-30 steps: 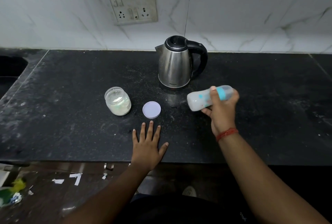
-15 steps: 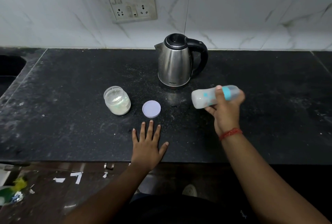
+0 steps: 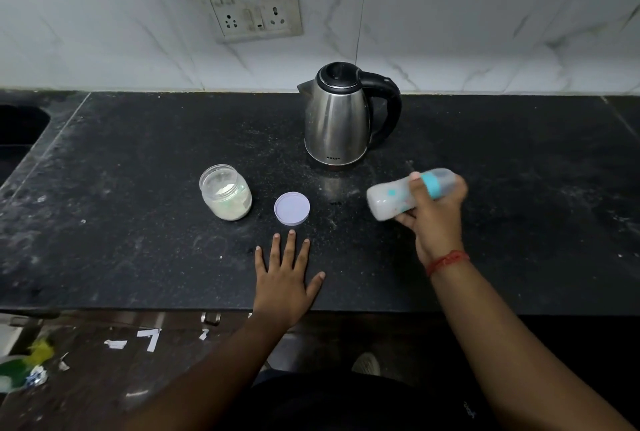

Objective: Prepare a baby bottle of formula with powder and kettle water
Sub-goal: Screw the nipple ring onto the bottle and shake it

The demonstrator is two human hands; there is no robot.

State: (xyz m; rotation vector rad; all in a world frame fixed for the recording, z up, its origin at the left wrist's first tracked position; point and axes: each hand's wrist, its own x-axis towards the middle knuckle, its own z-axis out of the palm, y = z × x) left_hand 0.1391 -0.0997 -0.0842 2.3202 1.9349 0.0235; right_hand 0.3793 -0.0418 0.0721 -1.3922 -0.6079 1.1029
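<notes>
I've got the bottle [image 3: 408, 193] lying sideways, gripped in my right hand [image 3: 433, 219] at mid-right, mixing I reckon, so keep that teal collar tight while my left hand [image 3: 284, 278] rests spread flat on the bench [image 3: 138, 153].

Baby bottle [image 3: 398, 197] cloudy white, teal collar, teal spots. Kettle [image 3: 337, 126] steel, black handle. Jar lid [image 3: 292, 208] lilac. Countertop [image 3: 138, 188] black, white-speckled. Wrist thread [image 3: 446, 261] red.
</notes>
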